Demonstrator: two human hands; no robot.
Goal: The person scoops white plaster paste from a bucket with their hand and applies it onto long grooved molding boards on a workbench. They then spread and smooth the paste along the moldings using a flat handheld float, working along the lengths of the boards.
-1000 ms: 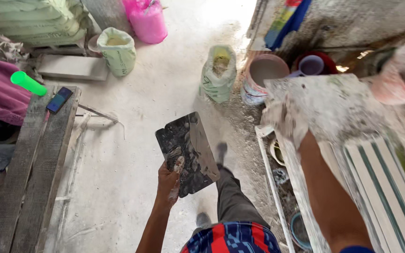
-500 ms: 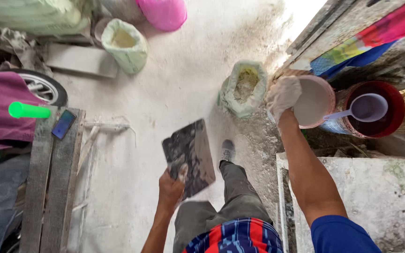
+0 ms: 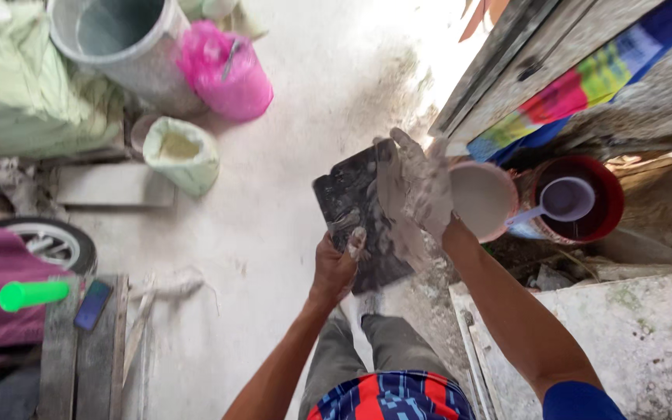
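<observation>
Head view: a dark flat board [image 3: 359, 218] is gripped at its bottom edge by the left hand [image 3: 334, 268], fingers curled tight. It is held up over the pale floor [image 3: 274, 233]. The right hand [image 3: 421, 187], coated in wet grey paste, is pressed open and flat on the board, clasping nothing. The board looks stiff and light but probably slippery with paste, so the drier bottom edge seems best for holding. A pink bucket [image 3: 482, 199] of paste is just beside it.
</observation>
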